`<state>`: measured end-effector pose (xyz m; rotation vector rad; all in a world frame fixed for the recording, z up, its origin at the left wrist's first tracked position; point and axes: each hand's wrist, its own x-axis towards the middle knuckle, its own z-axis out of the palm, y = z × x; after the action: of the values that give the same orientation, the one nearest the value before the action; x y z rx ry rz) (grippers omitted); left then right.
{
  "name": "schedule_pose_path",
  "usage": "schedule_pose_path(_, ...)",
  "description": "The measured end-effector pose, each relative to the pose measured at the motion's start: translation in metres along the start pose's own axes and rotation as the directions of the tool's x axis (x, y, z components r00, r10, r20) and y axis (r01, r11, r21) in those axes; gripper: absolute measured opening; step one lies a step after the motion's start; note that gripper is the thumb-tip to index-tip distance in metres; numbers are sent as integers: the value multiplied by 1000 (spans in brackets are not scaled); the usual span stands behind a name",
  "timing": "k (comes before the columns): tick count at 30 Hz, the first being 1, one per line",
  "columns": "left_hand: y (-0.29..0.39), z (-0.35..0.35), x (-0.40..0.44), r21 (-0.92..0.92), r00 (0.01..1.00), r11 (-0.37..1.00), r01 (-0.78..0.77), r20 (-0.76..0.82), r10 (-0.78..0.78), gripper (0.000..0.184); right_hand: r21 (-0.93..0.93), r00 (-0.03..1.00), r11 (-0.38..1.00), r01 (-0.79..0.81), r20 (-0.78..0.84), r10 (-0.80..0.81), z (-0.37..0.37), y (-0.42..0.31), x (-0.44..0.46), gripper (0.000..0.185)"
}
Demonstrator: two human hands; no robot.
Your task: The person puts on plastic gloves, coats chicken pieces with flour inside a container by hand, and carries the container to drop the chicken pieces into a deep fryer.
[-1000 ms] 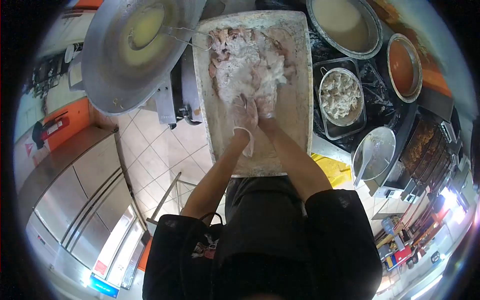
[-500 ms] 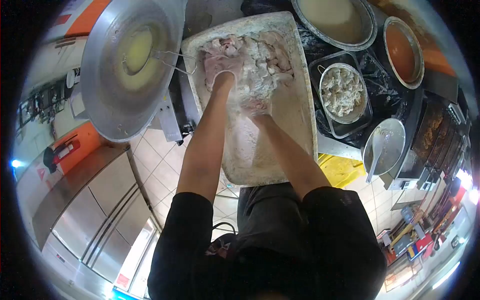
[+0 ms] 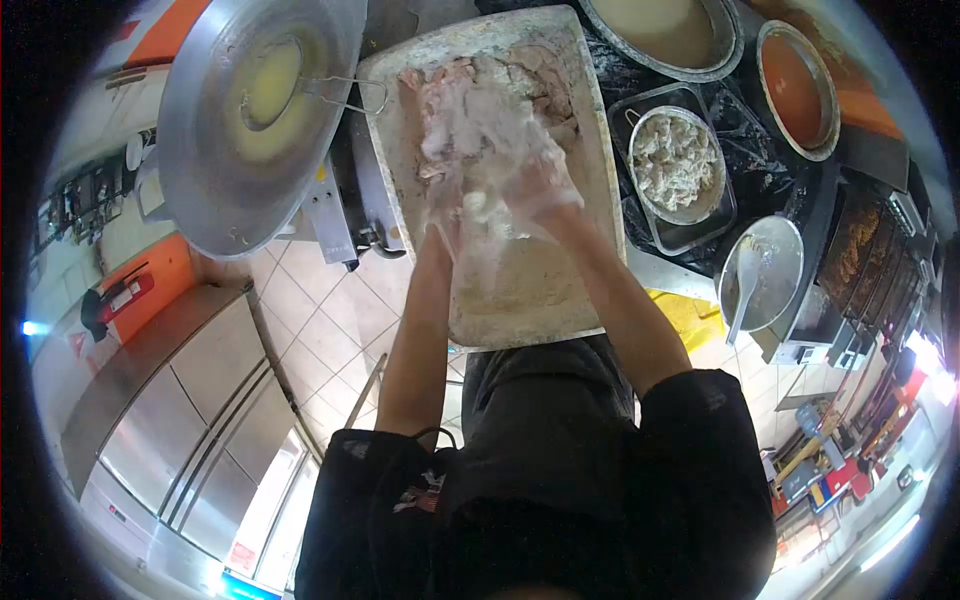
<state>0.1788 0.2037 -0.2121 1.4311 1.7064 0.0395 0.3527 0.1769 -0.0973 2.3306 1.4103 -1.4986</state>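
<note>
A pale tiled floor (image 3: 320, 300) spreads below me, with a steel-fronted cabinet (image 3: 190, 390) over to my left. Right in front of my body, floury pinkish pieces (image 3: 490, 115) lie heaped in the far part of a big whitish tub (image 3: 520, 300), with loose pale powder over its near part. My left hand (image 3: 445, 205) is at the near left edge of the heap, and my right hand (image 3: 545, 185) is on its right side. Both are blurred and powdery, so I cannot tell whether my fingers are spread or pressed together, or whether they grip any piece.

Left of the tub, a wide wok (image 3: 205, 180) holds yellowish liquid, with a wire-handled skimmer (image 3: 302, 88) dipped in it. On the dark, dusted table (image 3: 770, 185) to my right, a tray (image 3: 672, 238) carries a round bowl (image 3: 680, 212) of white-coated pieces. Beyond stand a large pan (image 3: 690, 72) of cloudy pale liquid and a pot (image 3: 823, 150) of orange liquid. Nearer me, a white spoon (image 3: 745, 285) leans in another bowl (image 3: 775, 300).

Half a second ago my left hand was farther up the heap; now it is closer to me, while my right has moved up and outward. The skimmer is still in the wok.
</note>
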Motion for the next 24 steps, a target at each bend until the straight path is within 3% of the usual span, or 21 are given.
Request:
schedule_pose_path(3, 8, -2, -60, 222, 983, 958, 182, -51, -175, 43, 32, 997, 997, 68, 43, -69, 52, 57, -35, 45)
schedule_pose_path(5, 44, -10, -115, 368, 980, 909, 198, -67, -186, 50, 86, 989, 994, 75, 122, -85, 88, 97, -49, 41)
schedule_pose_path(7, 9, 11, -131, 495, 950, 848, 189, 126, -285, 54, 125, 971, 988, 95, 206, -119, 121, 121, -61, 37)
schedule_pose_path(8, -31, 29, -133, 527, 937, 838, 142, 200, -285, 48, 136, 959, 983, 127, 236, -156, 136, 126, -63, 36)
schedule_pose_path(11, -282, 110, -99, 373, 813, 917, -144, 572, -105, 31, -207, 825, 950, 235, 559, -82, 152, 96, -60, 31)
schedule_pose_path(12, -266, 137, -95, 75, 795, 945, -320, 563, 225, 31, -38, 890, 978, 204, 424, -169, 118, 74, -69, 29)
schedule_pose_path(13, -208, 117, -93, -45, 806, 983, -178, 566, 172, 30, -31, 961, 970, 243, 145, -236, 150, 85, -56, 32)
schedule_pose_path(14, -143, 93, -94, -169, 815, 985, -25, 567, 118, 31, -264, 950, 937, 228, -153, -274, 192, 93, -38, 30)
schedule_pose_path(15, -77, 67, -95, -284, 822, 951, 121, 566, 64, 33, -377, 903, 907, 188, -298, -311, 197, 94, -29, 29)
schedule_pose_path(16, -97, 97, -85, -280, 805, 956, 94, 586, 92, 33, -469, 834, 876, 112, -435, -340, 201, 93, -20, 28)
schedule_pose_path(17, -117, 118, -77, -370, 854, 925, 82, 505, 126, 34, -262, 955, 965, -17, -289, -62, 182, 79, -24, 37)
schedule_pose_path(18, -125, 125, -73, -457, 900, 887, 65, 411, 146, 36, -154, 981, 984, -90, -182, 61, 159, 66, -27, 43)
schedule_pose_path(19, -95, 106, -80, -451, 899, 890, 61, 413, 148, 36, -65, 981, 980, -187, -69, 182, 135, 53, -31, 50)
schedule_pose_path(20, -32, 69, -98, -524, 849, 752, 399, 521, -87, 39, -119, 965, 991, -55, 249, 83, 105, 48, -30, 47)
schedule_pose_path(21, 0, 46, -106, -541, 718, 500, 676, 636, -283, 43, -127, 834, 987, 100, 551, -14, 91, 44, -29, 44)
schedule_pose_path(22, -7, 39, -100, -552, 730, 497, 670, 612, -304, 43, -116, 825, 985, 131, 564, -43, 91, 37, -29, 44)
schedule_pose_path(23, -19, 32, -92, -219, 927, 972, -84, 341, 157, 41, -60, 863, 986, 156, 494, -106, 93, 35, -26, 43)
schedule_pose_path(24, -32, 19, -87, 352, 682, 584, -731, 377, 627, 40, 52, 906, 985, 165, 386, -172, 93, 34, -24, 42)
